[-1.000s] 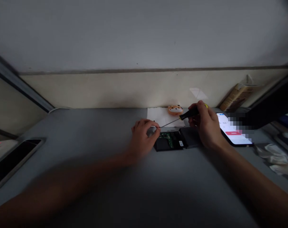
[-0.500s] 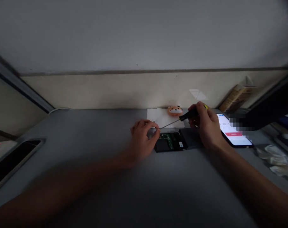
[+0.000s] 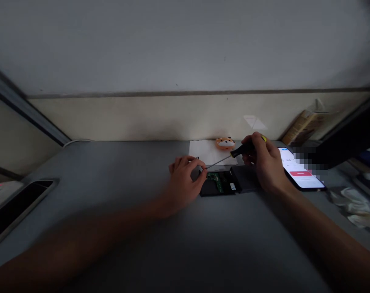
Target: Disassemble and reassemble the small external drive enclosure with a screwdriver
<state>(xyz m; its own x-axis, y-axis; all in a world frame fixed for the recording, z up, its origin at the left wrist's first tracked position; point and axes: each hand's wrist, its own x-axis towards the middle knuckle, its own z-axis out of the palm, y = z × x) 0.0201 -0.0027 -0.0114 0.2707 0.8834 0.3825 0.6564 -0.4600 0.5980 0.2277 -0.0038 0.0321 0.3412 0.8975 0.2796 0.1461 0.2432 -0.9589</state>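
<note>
My right hand (image 3: 262,162) is shut on a screwdriver (image 3: 240,150) with a black and yellow handle. Its thin metal shaft (image 3: 220,162) slants down and left towards my left hand (image 3: 185,181). The curled fingers of that hand meet near the shaft's tip, at the near edge of a black casing (image 3: 209,189) with an exposed green circuit board (image 3: 217,181). Whether those fingers hold something small is hidden. A dark grey panel (image 3: 246,179) lies against the casing, just under my right hand.
Behind the hands lie a white sheet of paper (image 3: 200,152) and a small orange animal figure (image 3: 225,143). A lit smartphone (image 3: 299,173) lies to the right, with a book (image 3: 303,127) leaning at the wall. A dark tablet (image 3: 16,205) sits at the left edge of the grey desk (image 3: 111,162).
My left hand has shifted slightly down and right towards the casing. The screwdriver tip has stayed close to its fingertips. The view has tilted slightly.
</note>
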